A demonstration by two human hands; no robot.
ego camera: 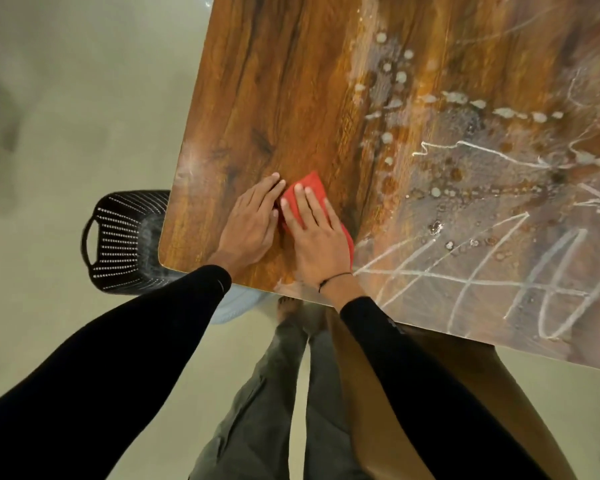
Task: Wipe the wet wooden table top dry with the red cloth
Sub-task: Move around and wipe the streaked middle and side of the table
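The wooden table top (pixel 291 98) fills the upper right of the head view. Its left part looks dull and dry, while the right part carries water drops and pale streaks (pixel 465 168). Near the table's front left corner lies the red cloth (pixel 310 185), folded small. My right hand (pixel 317 237) presses flat on it with straight fingers and covers most of it. My left hand (pixel 250 220) lies flat on the bare wood just left of the cloth, its fingertips at the cloth's edge.
A black perforated basket (pixel 122 240) with a handle stands on the pale floor beside the table's left corner. A light blue object (pixel 236 303) shows under the front edge. My legs and bare foot (pixel 286 306) stand close to the table.
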